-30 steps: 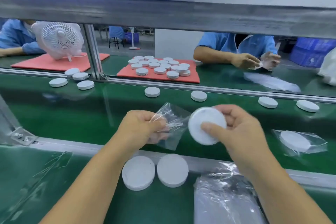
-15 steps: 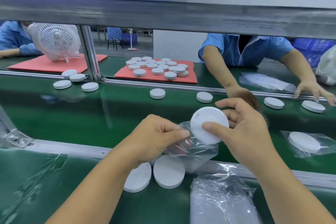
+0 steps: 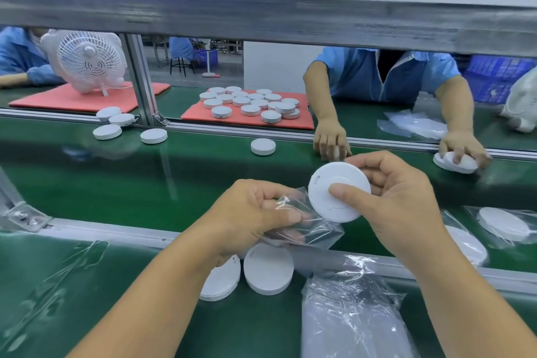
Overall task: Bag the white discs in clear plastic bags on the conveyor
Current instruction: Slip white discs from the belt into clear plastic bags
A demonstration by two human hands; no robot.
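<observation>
Conveyor belt (image 3: 116, 183) runs full width, green, with a metal rail along its near edge; beyond the rail sits the near worktop (image 3: 145, 314). Stack of empty bags (image 3: 348, 314) lies at the worktop's right end, presumably kept there for quick reach. Two spare discs (image 3: 267, 269) rest just left of it, against the rail.

Across the belt another person's hands (image 3: 331, 139) reach over the far edge; tray of discs (image 3: 250, 109) behind them. One loose disc (image 3: 263, 146) sits mid-belt near the far rail. Two bagged discs (image 3: 505, 224) lie on the belt at the right edge, likely finished work.

Right hand (image 3: 401, 200) pinches the disc in hand (image 3: 338, 192), thumb on its face, fingers (image 3: 374, 180) behind, tilted toward the bag. Left hand (image 3: 255, 221) closed on the clear bag (image 3: 308, 227), fingers spreading its mouth; disc's lower edge is touching the opening, not yet inside.

Room: open belt to the left, crowded to the right.
</observation>
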